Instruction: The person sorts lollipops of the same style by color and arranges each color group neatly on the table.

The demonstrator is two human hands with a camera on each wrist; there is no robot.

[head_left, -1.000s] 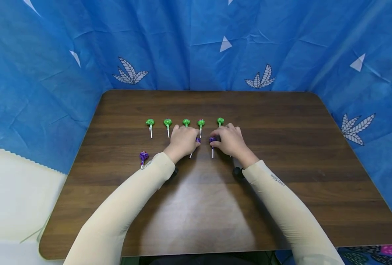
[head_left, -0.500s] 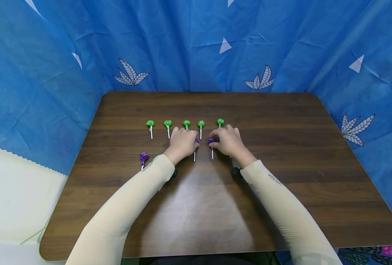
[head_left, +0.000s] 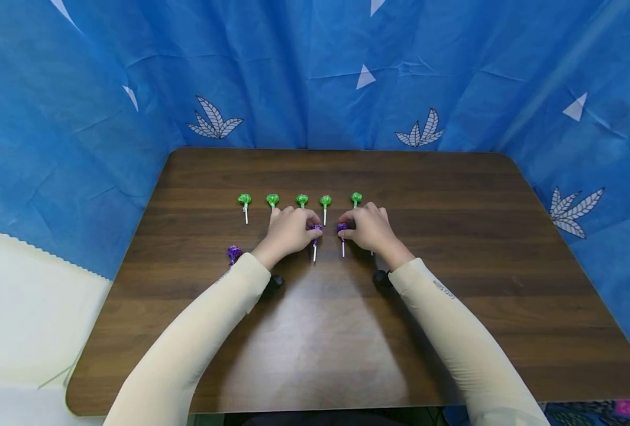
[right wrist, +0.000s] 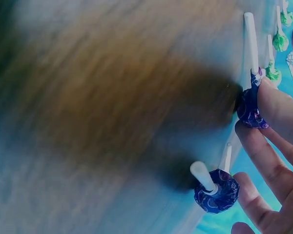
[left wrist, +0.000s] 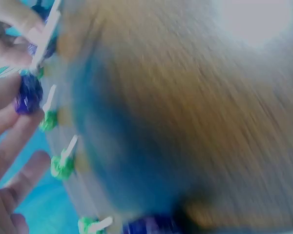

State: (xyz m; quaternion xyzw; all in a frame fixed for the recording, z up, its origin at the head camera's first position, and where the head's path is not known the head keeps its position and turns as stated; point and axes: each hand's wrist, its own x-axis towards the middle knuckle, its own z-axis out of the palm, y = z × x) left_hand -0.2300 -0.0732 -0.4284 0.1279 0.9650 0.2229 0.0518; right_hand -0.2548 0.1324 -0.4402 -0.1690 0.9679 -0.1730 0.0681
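Observation:
My left hand (head_left: 290, 229) pinches a purple-wrapped lollipop (left wrist: 29, 95) between thumb and finger, its white stick pointing toward me. Close by on the right, my right hand (head_left: 369, 227) pinches another purple lollipop (right wrist: 251, 105) by its wrapped head. A further purple lollipop (right wrist: 216, 191) lies beside the right hand's other fingers; in the head view that hand covers all but its stick tip. Left of the left wrist lies one more purple lollipop (head_left: 234, 252), its stick hidden by the sleeve. Beyond the hands runs a row of several green lollipops (head_left: 325, 201), some sticks partly covered by the fingers.
All the lollipops are on a brown wooden table (head_left: 480, 296) with rounded corners. Blue patterned cloth (head_left: 304, 77) hangs behind and beside it. A white surface (head_left: 27, 319) stands at the left.
The left hand's lollipop has swung from a slant to nearly straight, stick toward me. The left wrist has shifted slightly left and nearer. The right hand stays almost in place, still pinching its lollipop.

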